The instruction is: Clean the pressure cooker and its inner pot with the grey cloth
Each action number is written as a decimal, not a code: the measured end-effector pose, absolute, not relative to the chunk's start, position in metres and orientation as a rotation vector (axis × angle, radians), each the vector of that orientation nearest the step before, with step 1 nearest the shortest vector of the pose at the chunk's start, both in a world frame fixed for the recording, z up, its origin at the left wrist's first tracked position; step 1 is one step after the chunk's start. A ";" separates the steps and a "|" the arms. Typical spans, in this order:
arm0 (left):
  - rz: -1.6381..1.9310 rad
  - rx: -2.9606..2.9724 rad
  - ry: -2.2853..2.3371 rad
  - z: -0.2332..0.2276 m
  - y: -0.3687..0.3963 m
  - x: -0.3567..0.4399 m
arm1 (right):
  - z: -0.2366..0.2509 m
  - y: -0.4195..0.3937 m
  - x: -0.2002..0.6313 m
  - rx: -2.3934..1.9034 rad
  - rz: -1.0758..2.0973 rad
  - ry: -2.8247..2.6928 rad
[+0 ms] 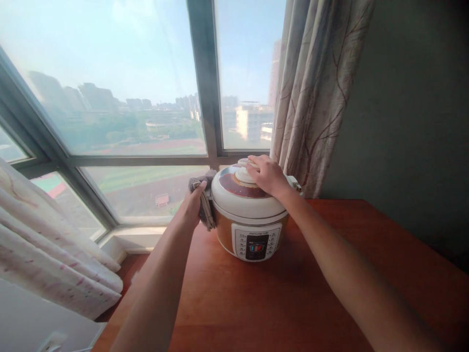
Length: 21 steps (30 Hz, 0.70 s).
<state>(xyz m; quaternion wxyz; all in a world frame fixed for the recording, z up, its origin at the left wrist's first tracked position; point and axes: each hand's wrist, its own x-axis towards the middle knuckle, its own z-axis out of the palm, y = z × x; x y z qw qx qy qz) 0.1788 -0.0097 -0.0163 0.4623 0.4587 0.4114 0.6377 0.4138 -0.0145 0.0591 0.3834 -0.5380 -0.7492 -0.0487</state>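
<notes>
White cooker (249, 215), logo unreadable, hands (269, 175) on lid (242, 188)

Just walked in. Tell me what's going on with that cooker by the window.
A person stands at a wooden table by the window. The left hand presses a grey cloth against the left side of an electric pressure cooker. The right hand rests on top of the lid, over its knob. The lid is on, and the control panel faces the person.

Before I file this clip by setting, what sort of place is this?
Probably a high-rise flat: an electric cooker on a wooden table, curtains, and a window overlooking city buildings.
</notes>
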 end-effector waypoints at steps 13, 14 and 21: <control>1.594 0.901 0.947 -0.076 -0.016 0.193 | 0.059 -0.016 0.413 -1.372 -0.173 -1.944; 1.589 0.888 0.965 -0.083 -0.023 0.195 | 0.058 -0.016 0.413 -1.365 -0.174 -1.944; 1.613 0.850 1.072 -0.125 -0.083 0.211 | 0.056 -0.015 0.413 -1.339 -0.162 -1.913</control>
